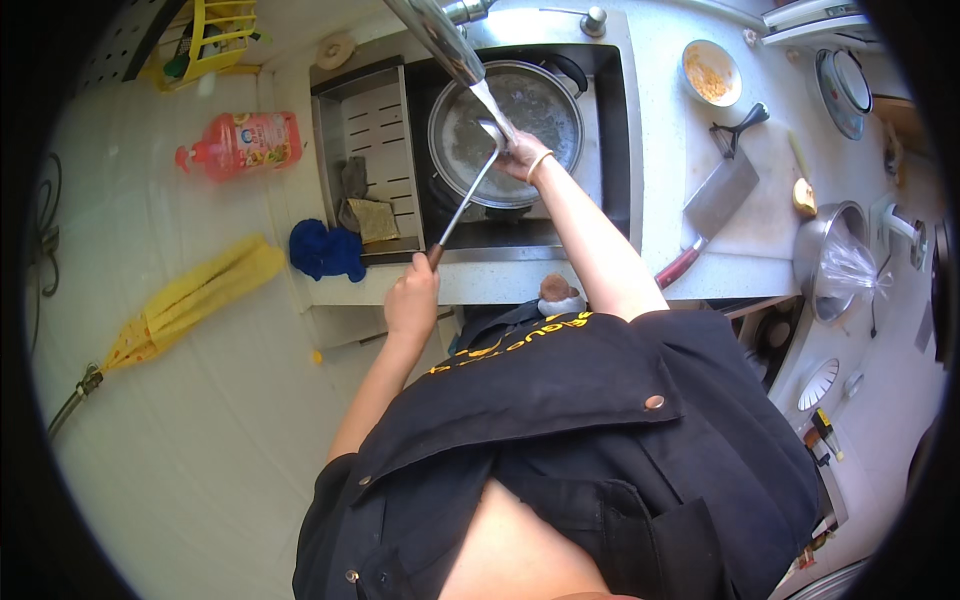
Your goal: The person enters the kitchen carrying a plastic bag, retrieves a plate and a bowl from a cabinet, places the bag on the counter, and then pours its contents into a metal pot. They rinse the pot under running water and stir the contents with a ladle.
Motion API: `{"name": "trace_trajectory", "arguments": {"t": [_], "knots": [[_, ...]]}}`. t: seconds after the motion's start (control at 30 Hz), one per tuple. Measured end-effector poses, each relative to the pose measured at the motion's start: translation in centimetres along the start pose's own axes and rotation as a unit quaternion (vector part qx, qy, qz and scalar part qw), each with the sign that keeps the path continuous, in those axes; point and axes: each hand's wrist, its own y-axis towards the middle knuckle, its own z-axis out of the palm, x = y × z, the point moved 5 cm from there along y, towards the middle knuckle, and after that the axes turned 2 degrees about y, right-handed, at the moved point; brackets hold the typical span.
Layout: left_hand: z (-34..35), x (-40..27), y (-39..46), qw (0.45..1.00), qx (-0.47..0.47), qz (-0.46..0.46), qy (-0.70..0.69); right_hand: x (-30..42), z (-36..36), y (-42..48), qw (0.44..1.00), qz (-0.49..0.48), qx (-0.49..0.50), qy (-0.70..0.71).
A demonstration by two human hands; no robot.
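My left hand (412, 296) is closed around the brown handle of a metal ladle (466, 201), whose bowl end is over a round pot (457, 176) in the sink (621, 150). My right hand (519, 156) is at the ladle's bowl under water running from the metal faucet (442, 45); its fingers are partly hidden, and whether they grip the bowl is not clear. A pale band circles the right wrist. The pot holds water and has a black handle.
Left of the pot lies a slotted drain tray (382, 165) with a gold scouring pad (375, 219). A blue cloth (324, 250) and a pink pump bottle (247, 145) are further left. To the right are a cleaver (721, 196), a peeler (739, 129), a food bowl (711, 73) and a steel bowl (814, 255).
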Motion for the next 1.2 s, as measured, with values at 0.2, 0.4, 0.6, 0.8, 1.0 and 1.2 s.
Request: {"name": "trace_trajectory", "arguments": {"t": [0.2, 0.4, 0.6, 0.8, 1.0, 1.2], "knots": [[0.1, -0.5, -0.3, 0.995, 0.045, 0.011, -0.089, 2.8, -1.1, -0.2, 0.851, -0.311, -0.025, -0.423], [0.9, -0.1, 0.1, 0.993, 0.069, 0.015, -0.099, 4.3, -0.8, -2.6, 0.882, -0.110, 0.016, -0.458], [1.2, 0.7, 0.2, 0.992, 0.049, 0.064, -0.098, 3.5, -2.6, -1.0, 0.955, 0.012, -0.030, -0.295], [1.6, 2.5, 0.2, 0.957, 0.128, 0.050, -0.254, 1.7, -4.9, 1.1, 0.976, 0.079, -0.001, -0.201], [2.7, 2.5, 0.7, 0.691, 0.378, -0.128, -0.602, -0.3, -4.8, 1.8, 0.989, -0.023, -0.085, -0.119], [0.8, 0.2, 2.2, 0.910, 0.185, 0.048, -0.367, -0.8, -3.1, 2.1, 0.887, -0.186, -0.095, -0.413]]}}
